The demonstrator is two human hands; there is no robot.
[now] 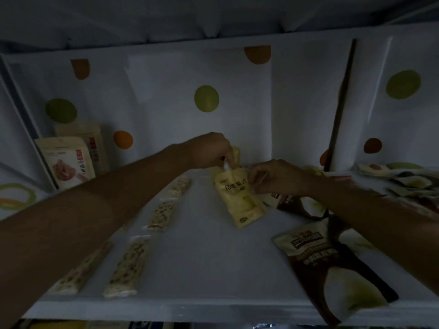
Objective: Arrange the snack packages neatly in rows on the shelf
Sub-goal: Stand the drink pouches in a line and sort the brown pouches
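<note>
A pale yellow snack pouch (240,198) lies at the middle of the white shelf (202,257). My left hand (209,150) pinches its top edge from above. My right hand (275,176) pinches its right side. Behind the left hand another yellow pouch (236,154) stands partly hidden. Several long nougat-like bars lie in a line on the left, the nearest ones at the front (128,269) and further ones toward the back (164,212). Brown-and-white packages lie on the right, one near the front edge (332,269) and one under my right forearm (294,205).
Two cream bags (69,160) stand upright at the back left corner. A loose heap of packages (408,181) lies at the far right. The back wall (166,103) is white with coloured dots. A dark upright strip (339,110) divides the shelf's right side.
</note>
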